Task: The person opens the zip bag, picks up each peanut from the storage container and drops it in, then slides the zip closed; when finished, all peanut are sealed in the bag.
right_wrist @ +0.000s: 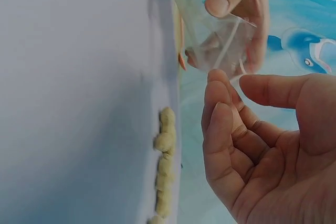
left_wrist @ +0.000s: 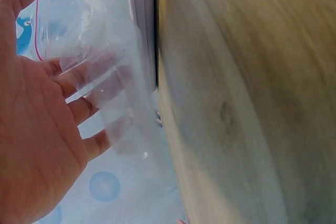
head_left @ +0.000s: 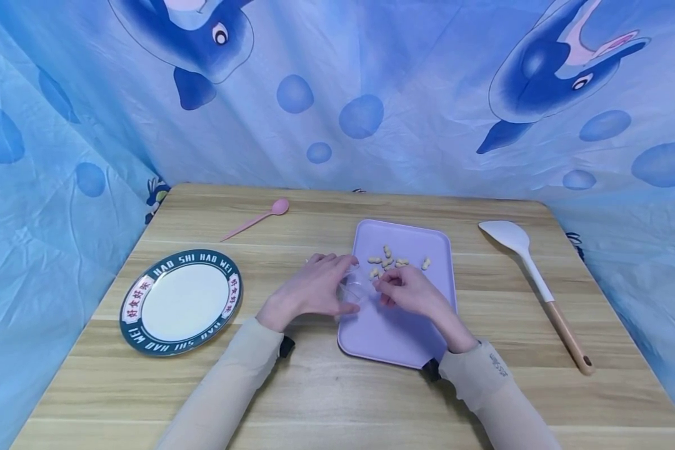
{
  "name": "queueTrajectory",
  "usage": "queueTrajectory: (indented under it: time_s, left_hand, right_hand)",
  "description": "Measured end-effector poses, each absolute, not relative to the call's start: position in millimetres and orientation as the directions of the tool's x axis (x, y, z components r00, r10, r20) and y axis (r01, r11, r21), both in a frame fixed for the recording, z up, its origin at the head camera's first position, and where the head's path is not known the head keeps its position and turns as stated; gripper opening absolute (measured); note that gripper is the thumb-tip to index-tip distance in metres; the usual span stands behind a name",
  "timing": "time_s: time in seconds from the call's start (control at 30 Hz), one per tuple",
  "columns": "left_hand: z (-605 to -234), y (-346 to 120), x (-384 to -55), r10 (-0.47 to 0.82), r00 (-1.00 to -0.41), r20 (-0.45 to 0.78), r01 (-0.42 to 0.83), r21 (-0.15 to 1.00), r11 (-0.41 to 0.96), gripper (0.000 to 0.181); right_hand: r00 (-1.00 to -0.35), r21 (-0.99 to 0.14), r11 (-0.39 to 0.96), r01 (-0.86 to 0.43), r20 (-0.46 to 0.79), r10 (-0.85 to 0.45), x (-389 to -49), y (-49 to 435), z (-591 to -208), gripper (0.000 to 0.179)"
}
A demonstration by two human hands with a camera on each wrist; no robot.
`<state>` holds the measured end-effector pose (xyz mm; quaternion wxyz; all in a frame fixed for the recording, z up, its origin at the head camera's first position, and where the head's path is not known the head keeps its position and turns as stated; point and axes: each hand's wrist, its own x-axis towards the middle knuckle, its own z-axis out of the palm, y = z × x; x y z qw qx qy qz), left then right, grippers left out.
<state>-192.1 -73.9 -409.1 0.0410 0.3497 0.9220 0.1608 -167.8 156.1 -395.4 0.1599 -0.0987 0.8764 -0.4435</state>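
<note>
A clear plastic zip bag point(head_left: 355, 289) is held in my left hand point(head_left: 322, 286) at the left edge of the purple tray point(head_left: 394, 344). Thumb and fingers curve about the bag, whose pink zip line shows in the left wrist view. Above the tray, my right hand point(head_left: 409, 290) is close to the bag's right side. Its fingers are loosely bent, with a small gap to the thumb and nothing visible between them in the right wrist view. Several peanuts point(head_left: 387, 251) lie on the far part of the tray; they also appear as a row of peanuts point(right_wrist: 165, 166) in the right wrist view.
Left on the wooden table point(head_left: 326, 400) lies a white plate with a dark green rim point(head_left: 125, 312). A pink spoon point(head_left: 280, 207) is behind it. To the right of the tray lies a white spatula point(head_left: 506, 236) with a wooden handle. Behind hangs a blue dolphin-print cloth point(head_left: 416, 162).
</note>
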Motion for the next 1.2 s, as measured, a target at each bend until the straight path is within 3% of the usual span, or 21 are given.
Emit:
queueTrajectory:
  time_s: [0.5,0.83,1.03,1.2]
  left_hand:
    - [-416,-80,-199,0.647,-0.762,0.022,0.600,0.399,0.694,0.091]
    - [-415,-83,-200,0.620,-0.784,-0.007,0.564,0.408,0.718,0.092]
    - [-415,-84,-200,0.609,-0.793,0.000,0.560,0.391,0.730,0.089]
    - [-415,-85,-201,0.605,-0.796,0.001,0.560,0.381,0.736,0.089]
  right_hand:
    - [-0.950,-0.783,0.599,-0.170,-0.031,-0.311,-186,201,-367,0.019]
    - [-0.957,-0.580,0.774,-0.254,0.038,-0.286,-222,246,-370,0.014]
    - [-0.927,-0.438,0.828,-0.349,0.034,-0.373,-233,255,-389,0.028]
    - [-0.915,-0.420,0.829,-0.370,0.013,-0.402,-235,257,-400,0.037]
